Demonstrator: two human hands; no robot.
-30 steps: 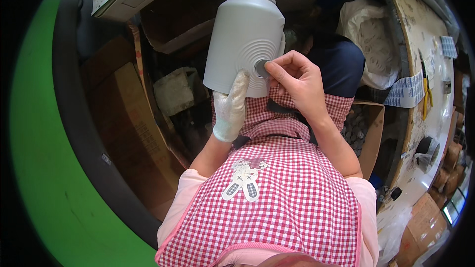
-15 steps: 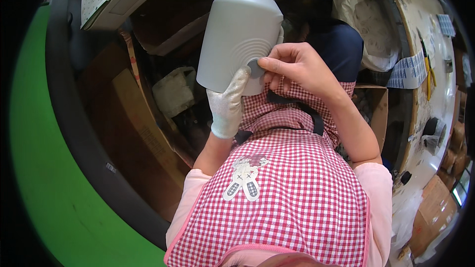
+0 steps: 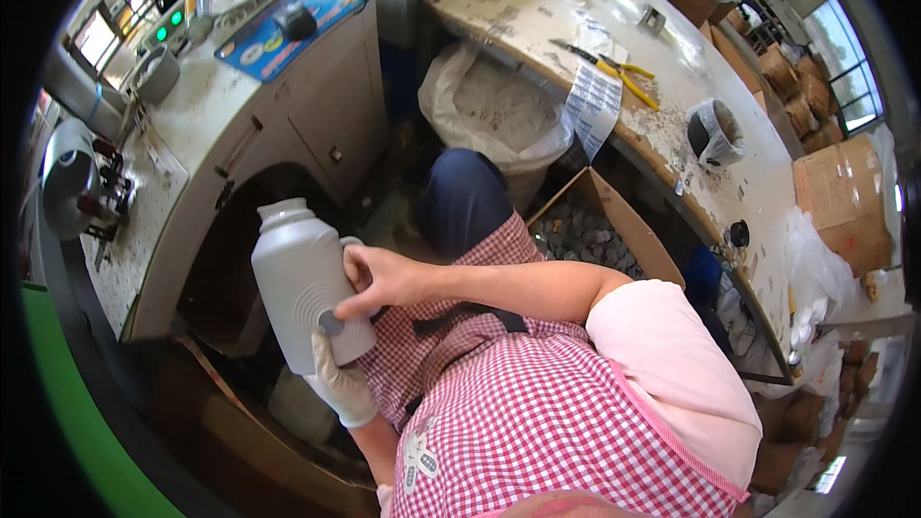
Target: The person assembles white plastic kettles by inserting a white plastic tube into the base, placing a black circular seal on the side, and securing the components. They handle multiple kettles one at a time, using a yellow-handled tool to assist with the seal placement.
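A pale grey bottle (image 3: pixel 297 269) with a wide neck and concentric rings moulded into its side leans in front of my lap. My left hand (image 3: pixel 338 382), in a white glove, grips it near the base, the thumb lying over the side below the rings. At the centre of the rings sits a dark grey round disc (image 3: pixel 331 322). My bare right hand (image 3: pixel 393 280) has its fingers curled and its thumb against the disc's edge. Whether it pinches the disc or only presses it, I cannot tell.
Ahead is a bin with a white liner (image 3: pixel 446 86). An open carton (image 3: pixel 624 211) holds many dark pieces. On the right worktop (image 3: pixel 499 5) lie yellow-handled pliers (image 3: pixel 628 77) and a bag-lined cup (image 3: pixel 715 134). The left counter (image 3: pixel 173 221) carries a machine (image 3: pixel 72 177) and a blue mat (image 3: pixel 297 24).
My view has swung to the right, so bottle and hands now appear lower left. Both hands keep their places on the bottle, the right thumb still at the disc.
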